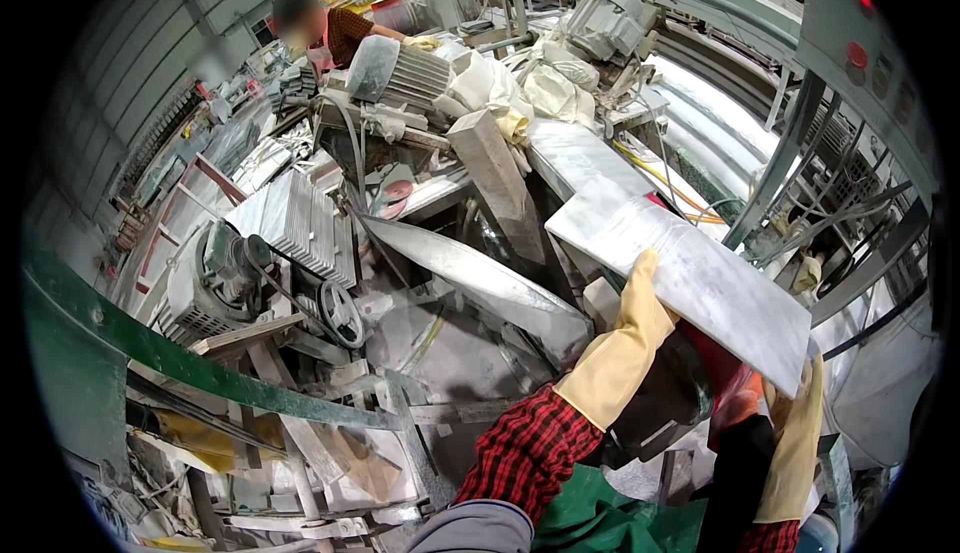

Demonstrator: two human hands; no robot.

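Observation:
A flat white-grey marble slab (pixel 690 278) lies tilted across the right of the view. My left hand (pixel 638 323), in a cream rubber glove, is closed on its near long edge, with part of the glove over the top face and other fingers hidden beneath. At the slab's near right end, my right hand (pixel 795 403), gloved alike, grips around the corner; some of its fingers are out of sight. The slab's far end overlaps a second pale slab (pixel 580 158), which lies on the machine.
A dusty motor (pixel 605 21) stands beyond the slabs. A wooden post (pixel 500 178) and a curved metal guard (pixel 480 278) lie left of my hands. Stacked tiles (pixel 300 218) stand farther left. A control box (pixel 870 43) hangs upper right. Another person (pixel 350 33) works at the far left.

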